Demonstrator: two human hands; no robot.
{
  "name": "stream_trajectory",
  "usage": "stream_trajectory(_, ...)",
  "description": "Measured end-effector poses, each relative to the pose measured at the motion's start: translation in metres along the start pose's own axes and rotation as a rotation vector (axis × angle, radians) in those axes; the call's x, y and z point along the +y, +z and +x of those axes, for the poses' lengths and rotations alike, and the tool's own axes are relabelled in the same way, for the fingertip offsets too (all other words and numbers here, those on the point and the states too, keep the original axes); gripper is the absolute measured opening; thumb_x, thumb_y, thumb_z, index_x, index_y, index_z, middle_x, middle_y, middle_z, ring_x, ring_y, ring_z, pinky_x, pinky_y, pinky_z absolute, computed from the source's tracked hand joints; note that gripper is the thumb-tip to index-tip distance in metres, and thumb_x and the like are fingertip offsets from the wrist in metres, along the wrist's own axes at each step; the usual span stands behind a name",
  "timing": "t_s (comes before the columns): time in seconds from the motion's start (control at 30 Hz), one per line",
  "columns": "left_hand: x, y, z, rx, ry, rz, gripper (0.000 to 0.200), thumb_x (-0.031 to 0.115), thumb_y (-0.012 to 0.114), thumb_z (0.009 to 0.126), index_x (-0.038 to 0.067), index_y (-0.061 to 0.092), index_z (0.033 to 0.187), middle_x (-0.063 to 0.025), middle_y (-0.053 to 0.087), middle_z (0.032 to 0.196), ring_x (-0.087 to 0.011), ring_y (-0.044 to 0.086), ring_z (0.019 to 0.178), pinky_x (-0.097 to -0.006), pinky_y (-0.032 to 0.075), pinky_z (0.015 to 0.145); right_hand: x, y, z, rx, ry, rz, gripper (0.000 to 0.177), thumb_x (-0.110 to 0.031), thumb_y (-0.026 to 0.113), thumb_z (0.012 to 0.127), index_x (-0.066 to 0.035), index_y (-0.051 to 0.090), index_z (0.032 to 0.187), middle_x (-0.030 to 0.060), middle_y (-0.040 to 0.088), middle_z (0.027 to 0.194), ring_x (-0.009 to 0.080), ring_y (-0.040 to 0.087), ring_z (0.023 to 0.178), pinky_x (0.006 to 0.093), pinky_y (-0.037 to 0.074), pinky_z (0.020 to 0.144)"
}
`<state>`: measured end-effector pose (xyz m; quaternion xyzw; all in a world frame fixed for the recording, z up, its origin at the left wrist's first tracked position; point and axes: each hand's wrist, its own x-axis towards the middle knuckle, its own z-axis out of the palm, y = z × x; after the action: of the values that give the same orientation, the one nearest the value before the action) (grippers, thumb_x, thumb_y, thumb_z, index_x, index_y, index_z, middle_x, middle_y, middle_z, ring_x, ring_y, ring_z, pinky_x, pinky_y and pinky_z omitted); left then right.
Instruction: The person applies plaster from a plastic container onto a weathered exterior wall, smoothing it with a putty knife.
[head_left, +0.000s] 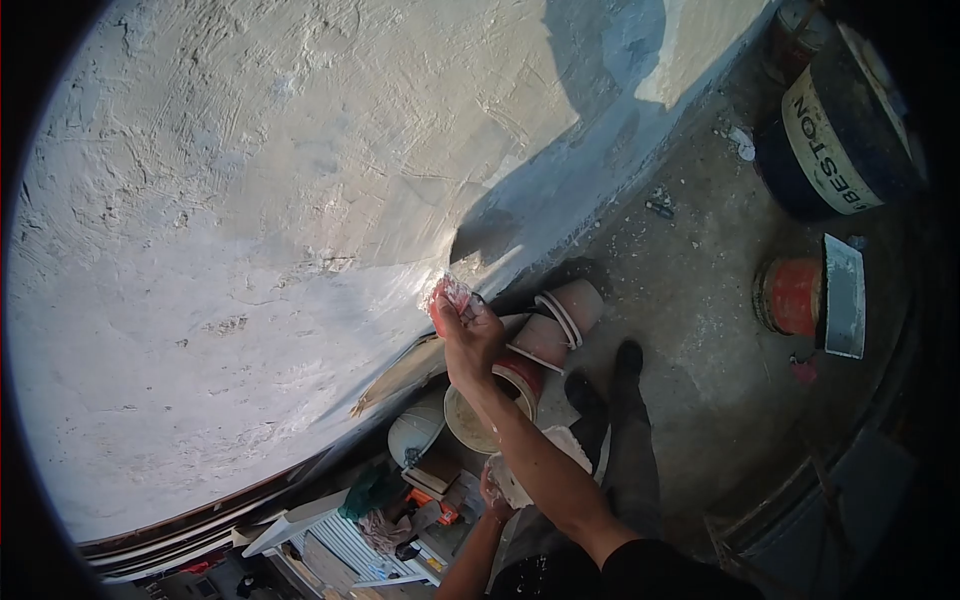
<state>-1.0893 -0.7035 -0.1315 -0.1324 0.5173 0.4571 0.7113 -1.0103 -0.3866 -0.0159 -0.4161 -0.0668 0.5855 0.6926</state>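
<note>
My right hand (470, 340) is stretched out to a rough, grey-white plastered wall (250, 220). It grips a small scraper (450, 295) with a reddish handle, its blade smeared white and pressed against the wall at the edge of a shadow. My left hand (494, 490) stays low, close to my body. It holds a flat piece loaded with white putty (530, 465). Below the right forearm stands a red bucket (505, 395) with pale putty inside. My dark trousers and shoes (615, 380) show on the concrete floor.
Pinkish tubs (560, 320) lie stacked by the wall's foot. A dark drum with white lettering (835, 140) and a red tin (790, 295) with a flat metal trowel (845, 295) on it stand on the floor. A white slatted stool (330, 535), rags and an orange tool (432, 505) clutter the bottom.
</note>
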Motion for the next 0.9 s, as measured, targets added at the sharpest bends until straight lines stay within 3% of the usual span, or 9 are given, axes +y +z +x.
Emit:
stream_trajectory(0.1, -0.005, -0.009, 0.005, -0.027, 0.020, -0.016, 0.052, 0.044, 0.031, 0.096, 0.011, 0.048, 0.131, -0.0080, 0.057, 0.127, -0.0271, 0.056, 0.114, -0.0446, 0.042, 0.100, 0.005, -0.005, -0.014, 0.035, 0.001, 0.071, 0.015, -0.006, 0.061, 0.089, 0.006, 0.063, 0.097, 0.0046, 0.065, 0.088, 0.0073, 0.059, 0.081, 0.0219, 0.047, 0.073)
stream_trajectory(0.2, -0.004, 0.000, 0.003, -0.036, -0.013, -0.064, 0.052, 0.044, 0.031, 0.096, 0.010, 0.047, 0.132, -0.0081, 0.056, 0.127, -0.0265, 0.055, 0.115, -0.0438, 0.043, 0.100, 0.011, -0.020, -0.023, 0.070, -0.034, -0.063, 0.015, -0.005, 0.061, 0.089, 0.006, 0.062, 0.098, 0.0069, 0.066, 0.090, 0.0094, 0.060, 0.082, 0.0228, 0.048, 0.073)
stream_trajectory(0.23, -0.005, -0.003, 0.004, -0.023, -0.011, -0.052, 0.052, 0.045, 0.032, 0.096, 0.010, 0.047, 0.131, -0.0081, 0.056, 0.126, -0.0263, 0.055, 0.115, -0.0438, 0.043, 0.099, 0.000, -0.019, -0.020, 0.131, 0.020, 0.094, 0.016, -0.007, 0.062, 0.088, 0.006, 0.061, 0.098, 0.0091, 0.066, 0.092, 0.0120, 0.062, 0.082, 0.0245, 0.049, 0.074)
stream_trajectory(0.33, -0.005, -0.011, 0.007, 0.003, 0.006, 0.040, 0.055, 0.049, 0.036, 0.093, 0.011, 0.049, 0.131, -0.0086, 0.056, 0.127, -0.0278, 0.054, 0.117, -0.0444, 0.041, 0.101, 0.035, -0.051, 0.011, 0.316, -0.004, -0.057, 0.020, -0.011, 0.065, 0.087, 0.005, 0.061, 0.098, 0.0097, 0.066, 0.093, 0.0139, 0.063, 0.083, 0.0258, 0.049, 0.075)
stream_trajectory(0.43, -0.004, -0.011, 0.006, 0.028, 0.031, 0.115, 0.057, 0.051, 0.038, 0.091, 0.012, 0.049, 0.131, -0.0089, 0.056, 0.128, -0.0286, 0.053, 0.118, -0.0454, 0.040, 0.102, 0.052, -0.057, 0.034, 0.333, 0.059, -0.083, 0.022, -0.012, 0.066, 0.086, 0.005, 0.062, 0.099, 0.0098, 0.066, 0.094, 0.0137, 0.062, 0.083, 0.0255, 0.048, 0.075)
stream_trajectory(0.57, -0.002, 0.000, 0.001, 0.059, 0.018, 0.094, 0.054, 0.049, 0.037, 0.092, 0.011, 0.050, 0.129, -0.0076, 0.058, 0.124, -0.0268, 0.057, 0.112, -0.0441, 0.045, 0.097, 0.045, -0.048, 0.032, 0.242, 0.050, -0.059, 0.022, -0.011, 0.065, 0.087, 0.005, 0.062, 0.101, 0.0087, 0.066, 0.096, 0.0126, 0.061, 0.083, 0.0248, 0.048, 0.075)
stream_trajectory(0.9, -0.003, 0.001, -0.001, 0.060, -0.019, 0.090, 0.056, 0.051, 0.037, 0.092, 0.013, 0.050, 0.130, -0.0087, 0.056, 0.128, -0.0291, 0.052, 0.119, -0.0451, 0.040, 0.102, 0.021, -0.036, 0.024, 0.122, 0.123, 0.144, 0.018, -0.005, 0.063, 0.088, 0.004, 0.061, 0.103, 0.0055, 0.064, 0.097, 0.0102, 0.059, 0.086, 0.0224, 0.047, 0.078)
